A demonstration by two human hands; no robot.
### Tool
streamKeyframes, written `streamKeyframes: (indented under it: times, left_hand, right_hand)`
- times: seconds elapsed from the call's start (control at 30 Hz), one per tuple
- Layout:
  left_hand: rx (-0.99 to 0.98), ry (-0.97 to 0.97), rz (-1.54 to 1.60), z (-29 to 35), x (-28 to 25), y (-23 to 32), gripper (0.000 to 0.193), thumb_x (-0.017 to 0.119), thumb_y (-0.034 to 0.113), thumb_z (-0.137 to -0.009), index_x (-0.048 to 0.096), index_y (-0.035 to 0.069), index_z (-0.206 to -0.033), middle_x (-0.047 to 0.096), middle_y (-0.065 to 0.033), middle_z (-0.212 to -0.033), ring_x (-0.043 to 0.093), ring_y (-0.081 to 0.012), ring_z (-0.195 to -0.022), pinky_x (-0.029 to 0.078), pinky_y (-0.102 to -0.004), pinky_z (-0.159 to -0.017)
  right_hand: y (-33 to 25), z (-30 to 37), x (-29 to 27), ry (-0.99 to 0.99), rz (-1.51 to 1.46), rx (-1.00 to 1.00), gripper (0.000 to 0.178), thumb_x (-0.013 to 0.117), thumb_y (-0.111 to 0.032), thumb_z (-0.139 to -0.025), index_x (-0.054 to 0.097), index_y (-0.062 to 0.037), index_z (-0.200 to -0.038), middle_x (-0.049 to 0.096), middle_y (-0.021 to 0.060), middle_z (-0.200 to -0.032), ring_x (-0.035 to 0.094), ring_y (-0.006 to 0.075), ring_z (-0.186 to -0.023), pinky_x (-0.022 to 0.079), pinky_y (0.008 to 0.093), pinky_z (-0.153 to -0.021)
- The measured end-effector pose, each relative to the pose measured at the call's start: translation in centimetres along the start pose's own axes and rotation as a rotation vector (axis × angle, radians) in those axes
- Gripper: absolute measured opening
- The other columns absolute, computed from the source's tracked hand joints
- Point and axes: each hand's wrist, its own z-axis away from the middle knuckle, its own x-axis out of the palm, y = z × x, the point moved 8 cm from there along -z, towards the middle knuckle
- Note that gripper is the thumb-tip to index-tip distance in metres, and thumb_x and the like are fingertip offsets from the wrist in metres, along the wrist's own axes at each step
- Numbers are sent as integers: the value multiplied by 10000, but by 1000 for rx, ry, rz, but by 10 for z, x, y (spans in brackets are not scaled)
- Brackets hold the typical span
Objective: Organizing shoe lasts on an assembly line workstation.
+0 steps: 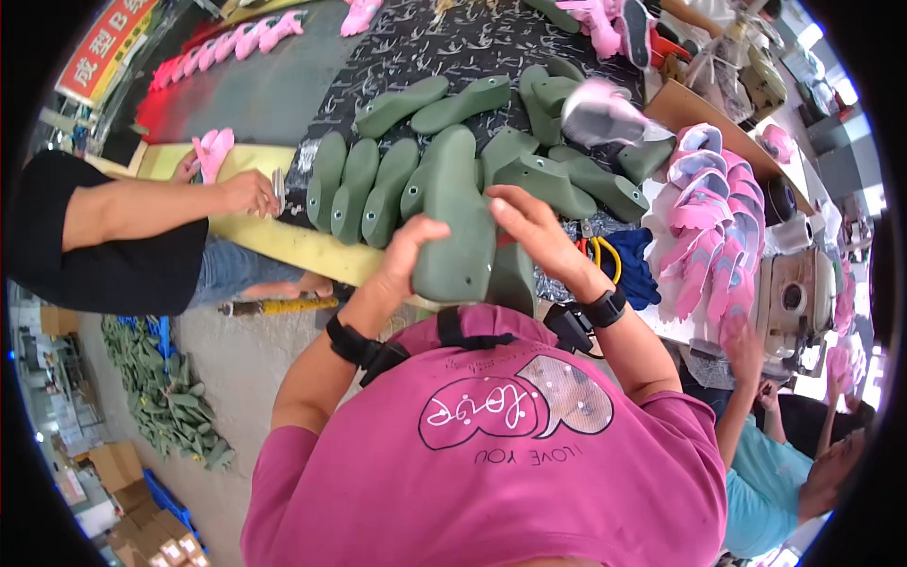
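A green shoe last (455,213) is held up in front of my chest, sole side showing. My left hand (408,253) is closed around its lower left edge, thumb on the face. My right hand (534,227) grips its right edge, with some fingers hidden behind. Below my right hand, another green last (511,277) shows partly behind the held one. Several upright green lasts (390,189) stand in a row left of my hands. More green lasts (545,184) lie beyond and to the right.
Pink shoe uppers (713,222) are stacked on the right, near yellow-handled pliers (609,255) and dark blue cloth (635,269). A co-worker's hand (252,192) works at the bench's left. Another person in turquoise (770,482) is at right. Green lasts (170,392) heap on the floor.
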Motion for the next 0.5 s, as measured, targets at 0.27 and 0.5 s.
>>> streamKeyframes:
  times: [0.27, 0.5]
  left_hand:
    - [86, -173, 419, 20, -12, 11, 784, 497, 388, -749, 300, -97, -1333, 538, -208, -1147, 615, -283, -748, 518, -384, -614]
    - [-163, -372, 501, 43, -7, -21, 750, 524, 342, -744, 307, -90, -1317, 529, -271, -1113, 608, -344, -856, 531, -381, -675]
  right_hand:
    - [29, 2, -23, 47, -9, 86, 414, 525, -292, -925, 501, 36, -1177, 595, 93, -1028, 557, 134, -914, 458, 274, -757]
    - [25, -7, -4, 11, -20, 26, 556, 564, -357, -898, 418, 44, -1254, 564, 111, -1059, 545, 156, -932, 466, 282, -757]
